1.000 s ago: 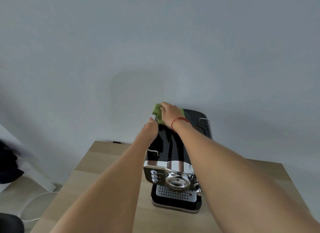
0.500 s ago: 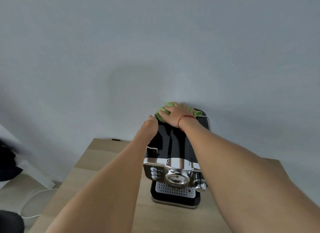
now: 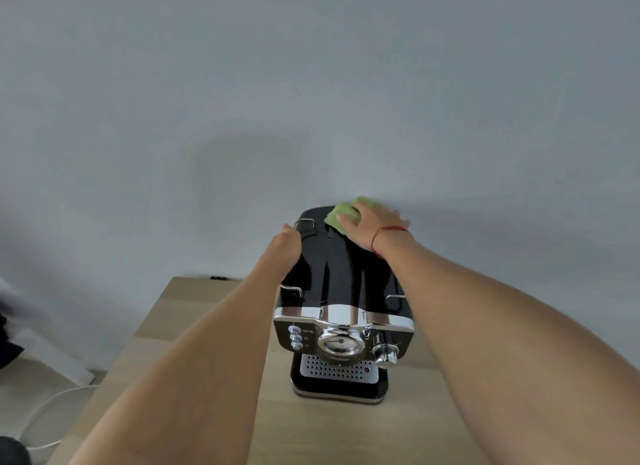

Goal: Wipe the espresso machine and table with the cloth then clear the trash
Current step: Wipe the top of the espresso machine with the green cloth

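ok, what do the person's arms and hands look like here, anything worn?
Both forearms are bare right to the bottom edge of the frame: no sleeves, no gloves. The right hand has a thin red string bracelet round its wrist. The left hand and its wrist show nothing worn: no watch, no band. No rings can be made out on either hand.

Both bare forearms are stretched forward from the bottom corners of the view, converging toward the far end. The left hand point(image 3: 289, 248) is curled closed, knuckles up, gripped against the upper left edge of the glossy black espresso machine point(image 3: 343, 291). The right hand point(image 3: 372, 225), a thin red string worn round its wrist, is pressed palm-down with fingers spread over the bunched green cloth point(image 3: 343, 215).
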The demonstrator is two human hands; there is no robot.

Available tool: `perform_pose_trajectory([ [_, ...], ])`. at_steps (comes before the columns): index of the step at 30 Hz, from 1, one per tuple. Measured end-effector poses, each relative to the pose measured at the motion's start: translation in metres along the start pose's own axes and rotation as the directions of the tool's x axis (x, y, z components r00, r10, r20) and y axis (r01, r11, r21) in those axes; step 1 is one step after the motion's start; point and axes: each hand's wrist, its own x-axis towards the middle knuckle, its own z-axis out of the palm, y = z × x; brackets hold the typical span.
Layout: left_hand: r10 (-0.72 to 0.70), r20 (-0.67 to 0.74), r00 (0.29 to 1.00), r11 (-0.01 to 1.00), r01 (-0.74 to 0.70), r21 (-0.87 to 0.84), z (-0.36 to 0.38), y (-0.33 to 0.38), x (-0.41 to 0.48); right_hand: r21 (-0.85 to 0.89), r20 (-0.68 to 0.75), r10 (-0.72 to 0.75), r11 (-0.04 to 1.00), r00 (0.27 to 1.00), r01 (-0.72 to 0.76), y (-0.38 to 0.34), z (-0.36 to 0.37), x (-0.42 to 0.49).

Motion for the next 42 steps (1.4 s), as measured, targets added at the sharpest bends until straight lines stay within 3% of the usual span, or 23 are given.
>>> perform_pose_trajectory([
  [2,0.002,0.004,1.0,1.0,-0.002,-0.009,0.0,0.001,0.0,-0.163,0.014,-0.077,0.984,0.997,0.079,-0.005,0.013,-0.003],
  [4,0.009,-0.003,1.0,1.0,-0.009,-0.007,-0.001,0.002,0.001,-0.137,-0.046,-0.228,0.966,0.972,0.22,-0.018,0.018,-0.002],
  [7,0.012,-0.016,1.0,1.0,-0.012,0.001,-0.002,0.0,0.002,0.076,-0.035,-0.293,0.953,0.956,0.295,-0.026,0.017,-0.007],
  [11,0.035,-0.022,0.999,0.999,-0.035,0.014,-0.002,0.0,0.001,0.339,0.05,-0.252,0.915,0.967,0.221,-0.017,0.008,-0.024],
  [15,0.034,-0.066,0.997,0.999,-0.035,-0.005,-0.004,0.0,-0.009,0.524,-0.02,-0.18,0.836,0.984,0.163,-0.003,-0.004,-0.044],
  [17,0.053,-0.097,0.994,0.998,-0.055,-0.026,-0.004,-0.004,-0.016,0.479,-0.026,-0.173,0.863,0.985,0.165,0.008,-0.009,-0.052],
  [20,0.086,-0.161,0.983,0.995,-0.094,-0.043,-0.005,-0.01,-0.026,0.254,0.146,-0.217,0.951,0.965,0.176,0.001,-0.009,-0.062],
  [24,0.116,-0.206,0.972,0.986,-0.138,-0.096,-0.006,-0.015,-0.028,0.01,0.216,-0.321,0.945,0.922,0.326,-0.04,0.006,-0.075],
  [26,0.133,-0.217,0.967,0.979,-0.162,-0.12,-0.008,-0.015,-0.026,0.157,0.258,-0.268,0.96,0.928,0.234,-0.051,-0.003,-0.078],
  [28,0.184,-0.258,0.948,0.97,-0.218,-0.106,-0.009,-0.016,-0.028,0.48,0.286,-0.237,0.874,0.928,0.075,-0.048,-0.019,-0.08],
  [30,0.33,-0.38,0.864,0.936,-0.351,0.014,-0.009,-0.014,-0.032,0.67,0.095,-0.184,0.739,0.978,0.074,-0.032,-0.034,-0.079],
  [32,0.551,-0.427,0.717,0.833,-0.508,0.22,-0.007,-0.007,-0.041,0.704,-0.136,-0.019,0.702,0.991,0.11,-0.006,-0.041,-0.078],
  [34,0.71,-0.299,0.638,0.704,-0.63,0.328,0.002,0.001,-0.052,0.657,-0.199,0.118,0.753,0.973,0.043,0.017,-0.037,-0.077],
  [36,0.71,-0.072,0.7,0.667,-0.636,0.39,0.019,0.001,-0.059,0.571,-0.087,0.15,0.817,0.985,-0.074,0.031,-0.02,-0.078],
  [38,0.62,0.096,0.779,0.65,-0.578,0.494,0.033,-0.003,-0.06,0.547,0.015,0.12,0.83,0.993,-0.108,0.034,-0.004,-0.083],
  [42,0.541,0.225,0.811,0.605,-0.56,0.565,0.037,0.002,-0.054,0.635,0.009,0.114,0.767,0.993,-0.094,0.034,0.006,-0.078],
])
